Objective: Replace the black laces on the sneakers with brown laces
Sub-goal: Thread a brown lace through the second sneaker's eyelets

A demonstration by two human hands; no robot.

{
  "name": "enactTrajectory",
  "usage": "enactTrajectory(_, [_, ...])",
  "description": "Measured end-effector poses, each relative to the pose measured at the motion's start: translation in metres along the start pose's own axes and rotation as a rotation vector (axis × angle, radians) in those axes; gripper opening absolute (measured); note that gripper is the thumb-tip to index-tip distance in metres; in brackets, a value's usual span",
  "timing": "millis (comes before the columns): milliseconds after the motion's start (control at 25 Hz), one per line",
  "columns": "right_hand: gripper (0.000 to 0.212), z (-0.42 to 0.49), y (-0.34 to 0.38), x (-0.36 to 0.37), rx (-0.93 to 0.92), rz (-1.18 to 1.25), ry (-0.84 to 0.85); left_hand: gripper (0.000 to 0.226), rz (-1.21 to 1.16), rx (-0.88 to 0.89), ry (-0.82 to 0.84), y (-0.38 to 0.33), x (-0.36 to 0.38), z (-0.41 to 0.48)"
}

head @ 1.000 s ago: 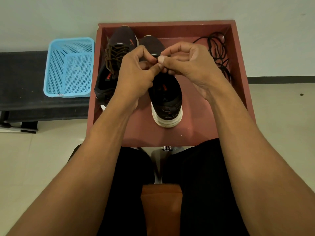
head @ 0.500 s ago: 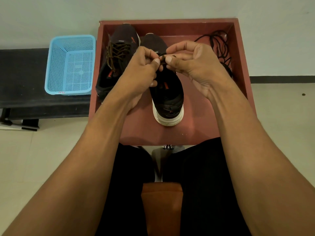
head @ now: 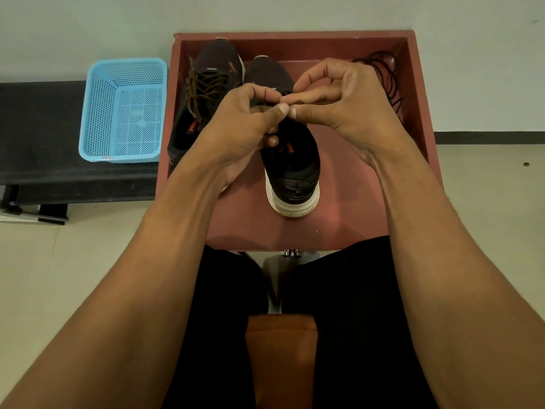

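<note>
Two dark sneakers stand in a reddish wooden tray (head: 348, 228). The left sneaker (head: 203, 98) carries brown laces. The right sneaker (head: 290, 172) points its white-soled heel toward me, and my hands hide its lacing area. My left hand (head: 244, 128) and my right hand (head: 342, 104) meet above that sneaker, thumb tips nearly touching, each pinching a thin brown lace between thumb and fingers. Only a short bit of that lace shows. A loose pile of black laces (head: 386, 81) lies in the tray's far right corner.
A light blue plastic basket (head: 124, 110) stands on a black bench (head: 38, 143) left of the tray. A white wall rises behind. My knees in black trousers and an orange seat edge (head: 280, 358) are below the tray.
My hands have stayed together over the right sneaker, the fingertips shifting slightly on the lace. The view has tilted a little. The sneakers have not moved.
</note>
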State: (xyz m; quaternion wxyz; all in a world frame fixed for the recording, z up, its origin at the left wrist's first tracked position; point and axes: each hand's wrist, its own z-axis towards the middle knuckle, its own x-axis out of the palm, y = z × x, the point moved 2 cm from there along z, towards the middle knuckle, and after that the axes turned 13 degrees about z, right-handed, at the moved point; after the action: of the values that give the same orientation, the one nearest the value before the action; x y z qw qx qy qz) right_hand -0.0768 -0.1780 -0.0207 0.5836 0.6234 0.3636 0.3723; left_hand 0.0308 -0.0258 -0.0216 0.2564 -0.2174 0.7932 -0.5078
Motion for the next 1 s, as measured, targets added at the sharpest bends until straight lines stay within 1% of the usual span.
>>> enactTrajectory(160, [0.041,0.003,-0.002,-0.001,-0.042,-0.060,0.005,0.025,0.087,0.045,-0.017,0.001,-0.004,0.001])
enactTrajectory(280, [0.037,0.004,-0.007,-0.005,0.002,-0.034,0.004,0.018,0.220,0.116,-0.048,-0.001,-0.009,-0.002])
enactTrajectory(360, [0.036,0.003,-0.009,-0.006,0.031,-0.009,0.013,0.018,0.336,0.179,-0.092,-0.003,-0.012,-0.002])
enactTrajectory(480, [0.034,0.004,-0.011,-0.006,0.024,0.001,0.012,0.023,0.612,0.272,-0.183,-0.009,-0.012,-0.005])
enactTrajectory(600, [0.031,0.004,-0.010,-0.006,0.021,-0.002,0.013,0.024,0.808,0.305,-0.279,-0.017,-0.006,-0.009])
enactTrajectory(720, [0.031,0.005,-0.009,-0.005,0.022,-0.024,0.013,0.024,0.886,0.328,-0.349,-0.019,-0.001,-0.008])
enactTrajectory(920, [0.027,0.007,-0.009,-0.003,-0.039,-0.100,-0.010,0.022,0.947,0.369,-0.473,-0.015,0.008,-0.006])
enactTrajectory(1000, [0.027,0.008,-0.008,-0.003,-0.060,-0.099,-0.009,0.022,0.958,0.359,-0.475,-0.012,0.008,-0.005])
